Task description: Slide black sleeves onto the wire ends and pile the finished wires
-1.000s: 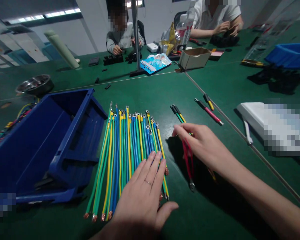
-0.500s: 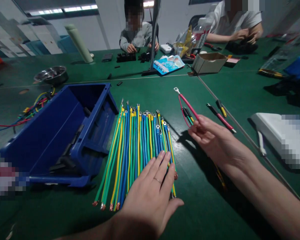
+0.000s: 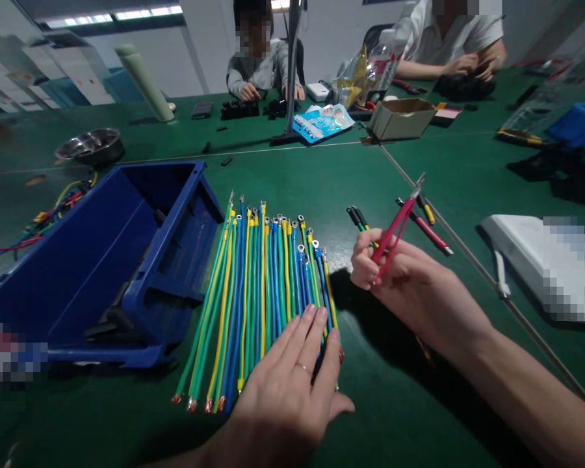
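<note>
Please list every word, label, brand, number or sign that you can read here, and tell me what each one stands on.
No text can be read with certainty.
Blue packet: lettering, too small and blurred to read.
Red-labelled bottle: too blurred to read.
White object at the right: partly pixelated, nothing legible.
Cables and the red wire in the right hand: no readable marks.

A slim, silvery ring (image 3: pixel 303 368) circles one finger of the left hand (image 3: pixel 283 393), whose fingernails (image 3: pixel 322 313) look short and rounded. The right hand (image 3: pixel 412 273) has slender fingers and a bare forearm (image 3: pixel 531 380), widening steadily from a narrow wrist (image 3: pixel 482 338).
</note>
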Available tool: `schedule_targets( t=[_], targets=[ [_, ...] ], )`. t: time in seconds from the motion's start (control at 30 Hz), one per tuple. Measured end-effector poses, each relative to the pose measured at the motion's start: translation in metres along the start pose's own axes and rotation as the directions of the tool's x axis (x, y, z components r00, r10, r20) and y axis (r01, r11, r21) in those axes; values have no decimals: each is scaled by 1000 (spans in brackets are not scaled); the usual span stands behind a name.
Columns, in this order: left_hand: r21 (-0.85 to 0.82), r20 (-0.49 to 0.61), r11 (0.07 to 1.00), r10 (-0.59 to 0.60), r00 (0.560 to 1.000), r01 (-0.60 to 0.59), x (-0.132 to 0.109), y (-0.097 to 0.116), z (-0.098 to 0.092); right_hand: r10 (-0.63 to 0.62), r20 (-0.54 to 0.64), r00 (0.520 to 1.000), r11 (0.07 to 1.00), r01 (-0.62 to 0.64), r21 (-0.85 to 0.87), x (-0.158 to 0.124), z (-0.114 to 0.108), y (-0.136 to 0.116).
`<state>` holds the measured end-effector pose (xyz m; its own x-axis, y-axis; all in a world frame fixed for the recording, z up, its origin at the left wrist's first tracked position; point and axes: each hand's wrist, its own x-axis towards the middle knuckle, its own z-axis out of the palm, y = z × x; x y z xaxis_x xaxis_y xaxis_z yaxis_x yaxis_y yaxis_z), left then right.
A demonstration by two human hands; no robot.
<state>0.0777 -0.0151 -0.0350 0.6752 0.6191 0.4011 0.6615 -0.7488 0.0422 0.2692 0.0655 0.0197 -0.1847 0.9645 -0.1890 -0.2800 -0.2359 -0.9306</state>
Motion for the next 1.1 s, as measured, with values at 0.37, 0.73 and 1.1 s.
schedule_targets(
  t=[0.37,0.73,1.1],
  targets=[
    [-1,-27,1000,-4,1000,4,-2,-1,-2,-179,-10,984,915,163,-369,6,-7,11],
    [-96,-120,995,-49,992,37,1,-2,-4,-193,176,965,490,250,-835,-7,-5,11],
    [-173,-79,981,74,994,-87,3,-7,-20,-272,217,938,372,310,-875,-8,2,28]
  ],
)
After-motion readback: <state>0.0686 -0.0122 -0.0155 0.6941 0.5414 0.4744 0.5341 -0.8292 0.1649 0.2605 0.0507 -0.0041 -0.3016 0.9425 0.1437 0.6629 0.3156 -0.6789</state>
